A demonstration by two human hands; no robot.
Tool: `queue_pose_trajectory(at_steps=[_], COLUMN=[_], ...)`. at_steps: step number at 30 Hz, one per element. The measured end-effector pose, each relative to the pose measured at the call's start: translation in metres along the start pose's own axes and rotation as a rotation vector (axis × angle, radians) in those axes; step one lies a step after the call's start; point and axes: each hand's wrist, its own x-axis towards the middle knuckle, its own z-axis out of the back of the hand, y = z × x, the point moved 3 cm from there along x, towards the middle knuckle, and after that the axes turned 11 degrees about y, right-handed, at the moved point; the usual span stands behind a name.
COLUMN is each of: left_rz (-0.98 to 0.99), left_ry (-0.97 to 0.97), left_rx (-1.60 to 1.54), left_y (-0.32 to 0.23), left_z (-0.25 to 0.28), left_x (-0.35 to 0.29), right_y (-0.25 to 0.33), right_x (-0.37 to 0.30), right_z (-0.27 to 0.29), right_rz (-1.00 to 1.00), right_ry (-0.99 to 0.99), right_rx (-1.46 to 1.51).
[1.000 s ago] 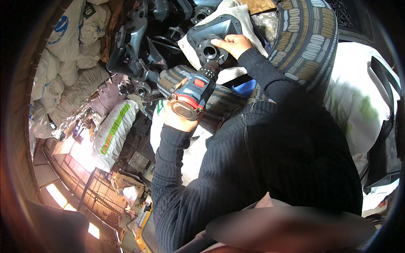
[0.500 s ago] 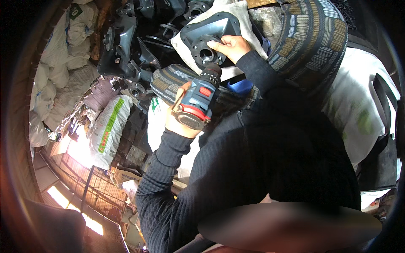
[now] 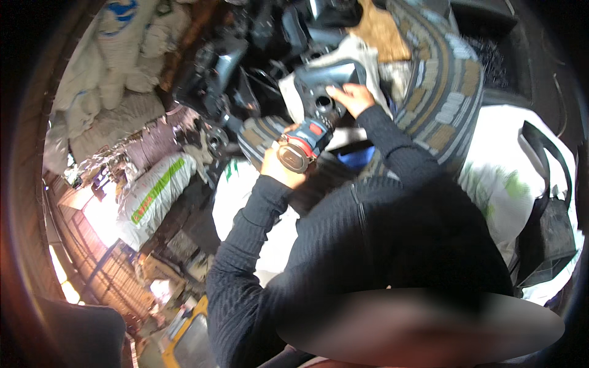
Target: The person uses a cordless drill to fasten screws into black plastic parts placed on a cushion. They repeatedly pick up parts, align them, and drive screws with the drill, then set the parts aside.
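Note:
My left hand [image 3: 279, 168] is wrapped round a blue and black cordless drill [image 3: 310, 136] with a red ring near its round back end. The drill's chuck points away from me, at the near side of a dark metal flange with a round center hole [image 3: 323, 103]. This flange belongs to a grey-black metal housing [image 3: 343, 72] resting on a white cloth [image 3: 291, 92]. My right hand [image 3: 356, 100] has thumb and fingertips closed at the flange's upper right rim. What they pinch, if anything, is too small and blurred to tell.
Similar dark metal parts [image 3: 227, 61] are heaped at the far left. Striped patterned fabric [image 3: 429, 92] curves around the right side. White sacks [image 3: 497, 165] stand to the right, and a white sack with a green stripe [image 3: 156, 196] lies left. A blue object [image 3: 357, 158] sits below the housing.
The whole view has shifted, so the housing, drill and both hands appear farther right and the picture is blurrier. Both hands keep their places at the drill and flange.

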Motion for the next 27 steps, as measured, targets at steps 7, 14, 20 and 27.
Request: queue_pose_trajectory(at_steps=[7,14,20,27], left_rz=[-0.052,0.094,0.006,0.340], left_ry=[-0.179,-0.165,-0.529,-0.843], left_rx=[-0.231,-0.161,-0.323,-0.906], left_y=[0.027,0.036,0.071,0.148], left_z=[-0.048,-0.117,-0.077,-0.089], left_x=[-0.066,-0.127,-0.173,-0.259], right_y=[-0.026,0.080,0.189,0.246], right_x=[0.020,0.087,0.114,0.128], right_z=[0.023,0.026,-0.059,-0.207], right_rz=[0.145,-0.083,0.105,0.497], right_ry=[-0.163,-0.056,0.053,0.429], right_rx=[0.338,0.874,0.506,-0.348])
